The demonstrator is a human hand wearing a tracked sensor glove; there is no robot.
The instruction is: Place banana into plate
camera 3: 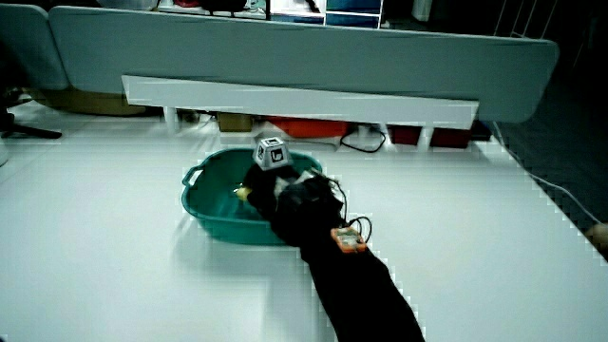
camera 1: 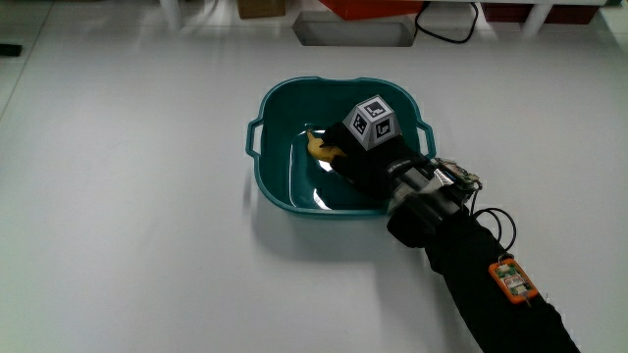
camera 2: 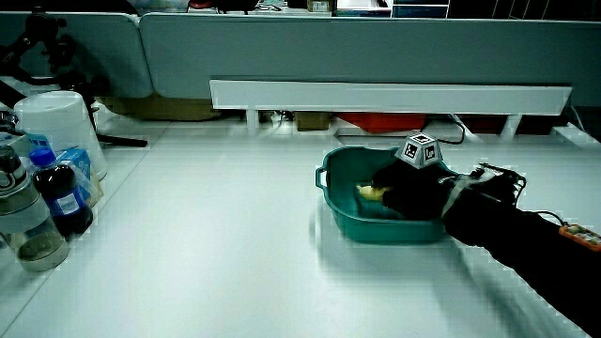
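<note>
A teal basin [camera 1: 285, 94] with two handles stands on the white table and serves as the plate. Inside it lies a yellow banana [camera 1: 317, 147], only one end showing past the glove. The hand [camera 1: 334, 157] reaches down into the basin with its fingers curled around the banana, and the patterned cube [camera 1: 372, 121] on its back faces up. In both side views the hand [camera 2: 390, 194] [camera 3: 260, 190] is low inside the basin [camera 2: 329, 192] [camera 3: 201, 204]. A bit of banana [camera 2: 369, 192] [camera 3: 243, 193] shows at the glove's tip. The forearm crosses the basin's rim nearest the person.
A small orange device [camera 1: 513, 278] and a thin cable sit on the forearm sleeve. In a side view a white bucket [camera 2: 58, 127] and several bottles [camera 2: 62, 192] stand at the table's edge. A long white rail [camera 2: 390, 96] runs along the low partition.
</note>
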